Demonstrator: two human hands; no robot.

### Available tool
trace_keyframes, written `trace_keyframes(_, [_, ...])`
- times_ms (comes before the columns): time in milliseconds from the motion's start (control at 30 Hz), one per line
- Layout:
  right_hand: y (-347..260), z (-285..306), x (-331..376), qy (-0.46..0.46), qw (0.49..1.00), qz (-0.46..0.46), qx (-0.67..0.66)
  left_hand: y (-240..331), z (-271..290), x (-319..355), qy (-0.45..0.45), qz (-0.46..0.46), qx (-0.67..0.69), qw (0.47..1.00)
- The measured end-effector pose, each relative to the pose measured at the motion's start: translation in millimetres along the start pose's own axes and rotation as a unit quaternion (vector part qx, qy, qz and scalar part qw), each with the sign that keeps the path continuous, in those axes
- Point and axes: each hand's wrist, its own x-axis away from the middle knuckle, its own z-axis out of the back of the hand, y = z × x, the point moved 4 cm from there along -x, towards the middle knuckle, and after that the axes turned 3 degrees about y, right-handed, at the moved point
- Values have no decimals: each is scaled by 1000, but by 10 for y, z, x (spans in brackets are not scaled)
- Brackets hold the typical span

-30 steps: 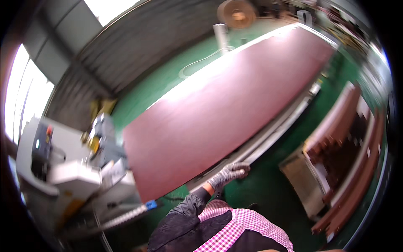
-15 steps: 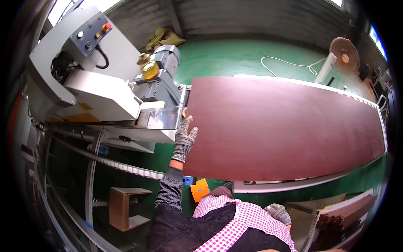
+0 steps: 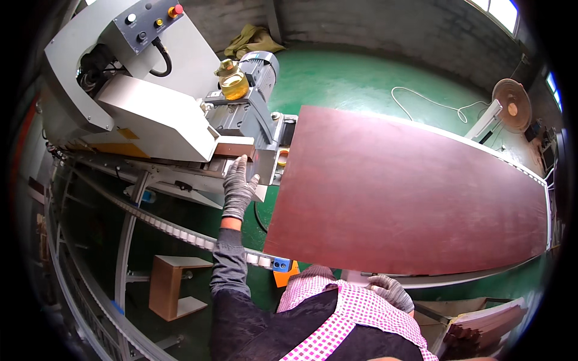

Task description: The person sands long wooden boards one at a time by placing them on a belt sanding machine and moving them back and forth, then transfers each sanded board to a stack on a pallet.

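Green floor [image 3: 361, 78] runs up to a grey block wall [image 3: 373, 37] at 12 o'clock from the centre of my view, with an olive cloth heap [image 3: 251, 40] between 11 and 12. At 10 o'clock stands a grey-white machine [image 3: 150, 111], its dark control panel [image 3: 144, 27] topped by a red mushroom button [image 3: 175, 10], and toward 11 sits a jar of yellow liquid [image 3: 233, 86] beside a ribbed electric motor [image 3: 260, 67]. My gloved left hand [image 3: 239, 191] is at 9 o'clock, fingers stretched out nearly side by side, thumb spread a little, closed on nothing. Its fingertips reach the near edge of a short reddish-brown board piece [image 3: 236, 149], which lies at 10 o'clock against the machine's white housing; whether they press on it, I cannot tell. My gloved right hand [image 3: 392, 293], between 4 and 5, lies loosely bent beside my pink checked apron [image 3: 385, 313]; I cannot tell whether it holds anything. Broad and dark red, a large flat panel [image 3: 409, 192] fills 3 o'clock. A roller rail [image 3: 192, 237] curves through 8 o'clock to a blue end block [image 3: 281, 264], and brown boards [image 3: 487, 328] are stacked at 4.
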Motion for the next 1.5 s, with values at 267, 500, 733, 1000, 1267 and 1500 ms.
trace_keyframes(267, [-111,131,-122,34,995,52,79,-146,-309,-520,-199,-19,-242,949])
trace_keyframes(500, [-94,150,-151,28,996,59,67,24,-720,-786,-204,-120,-189,953])
trace_keyframes(733, [-361,204,-181,64,988,123,63,826,-1059,-880,-276,-204,-180,922])
trace_keyframes(1000, [-2003,-376,-996,195,683,458,534,1499,-1372,-751,-239,-241,-147,929])
trace_keyframes(1267, [-2622,-312,-2595,249,528,365,725,2499,-1714,-668,-213,-307,52,926])
trace_keyframes(1500, [-2807,151,-2355,153,544,388,728,1250,-1277,-734,-174,-274,-43,945])
